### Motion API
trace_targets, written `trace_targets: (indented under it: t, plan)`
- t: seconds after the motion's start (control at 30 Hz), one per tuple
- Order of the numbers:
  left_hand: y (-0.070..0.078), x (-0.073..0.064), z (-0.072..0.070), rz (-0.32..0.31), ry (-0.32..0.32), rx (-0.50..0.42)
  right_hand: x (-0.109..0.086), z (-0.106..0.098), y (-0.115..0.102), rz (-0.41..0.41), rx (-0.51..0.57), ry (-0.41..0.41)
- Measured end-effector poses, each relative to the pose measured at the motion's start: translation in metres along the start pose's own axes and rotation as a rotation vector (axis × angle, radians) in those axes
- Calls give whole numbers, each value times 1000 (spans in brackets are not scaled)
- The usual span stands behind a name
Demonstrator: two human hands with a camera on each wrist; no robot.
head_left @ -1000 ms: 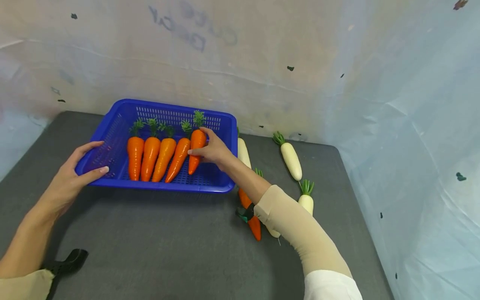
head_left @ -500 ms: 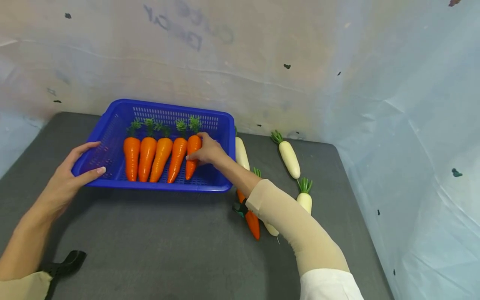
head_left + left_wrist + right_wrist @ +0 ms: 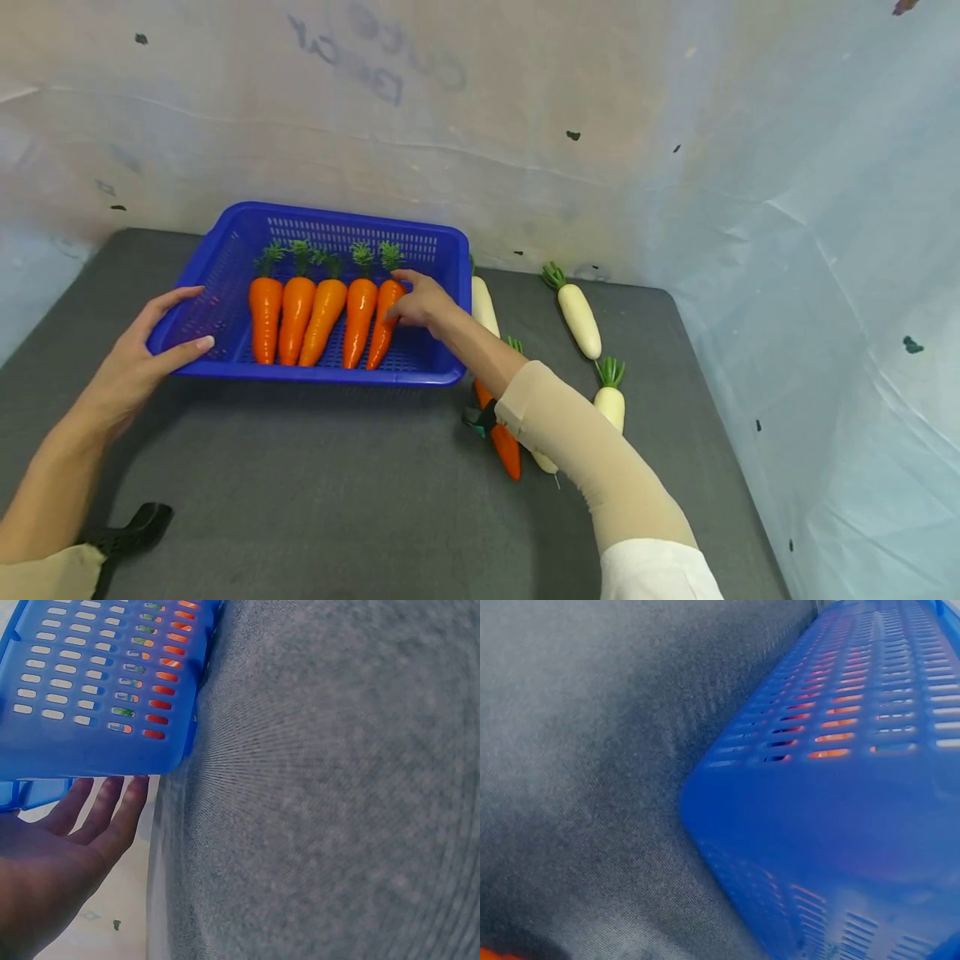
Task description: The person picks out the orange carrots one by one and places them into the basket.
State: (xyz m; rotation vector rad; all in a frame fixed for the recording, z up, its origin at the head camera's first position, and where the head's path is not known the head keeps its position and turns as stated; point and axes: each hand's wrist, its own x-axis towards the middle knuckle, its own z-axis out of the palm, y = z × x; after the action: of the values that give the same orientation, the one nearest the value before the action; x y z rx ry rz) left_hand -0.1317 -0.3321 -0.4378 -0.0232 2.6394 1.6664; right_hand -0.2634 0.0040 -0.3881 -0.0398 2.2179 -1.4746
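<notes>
A blue perforated basket (image 3: 300,375) stands at the back of the table. My left hand (image 3: 135,367) grips its left end, thumb and a finger over the rim. In the left wrist view, other fingers (image 3: 120,814) reach under the basket's edge. Several orange carrots with green tops lie side by side inside. My right hand (image 3: 422,300) is inside, touching the rightmost carrot (image 3: 381,337) at its crown and right side, with the thumb no longer across it. The hand's underside is hidden. The right wrist view shows the basket's outer corner (image 3: 817,802), not the hand.
Right of the basket lie several white radishes, one (image 3: 577,321) near the back and another (image 3: 611,407) partly behind the right sleeve. An orange carrot (image 3: 507,454) lies partly under the right forearm. A pale sheet (image 3: 525,125) hangs behind the grey table (image 3: 337,500).
The rightmost carrot has come down beside the others inside the basket. My right thumb has drawn back to the right from across it. The left hand keeps its place on the basket.
</notes>
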Motion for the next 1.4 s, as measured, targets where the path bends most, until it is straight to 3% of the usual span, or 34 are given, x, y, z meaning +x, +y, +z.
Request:
trace_targets:
  t: [0.1,0.23,0.6,0.87,1.07,1.4]
  plan:
    - [0,0,1,1,0,1,-1,-1,1,-54,-67,43]
    - [0,1,2,13,2,-2,-3,-3,1,-101,-48,56]
    - [0,3,0,14,7,-10,-21,-18,-7,-207,139,-46]
    - [-2,1,-1,13,2,-9,-45,-38,-1,-279,146,-115]
    - [-2,2,0,46,5,-16,-68,-55,11,-328,130,-67]
    - [-3,1,0,24,5,-15,-107,-67,32,-366,118,-3]
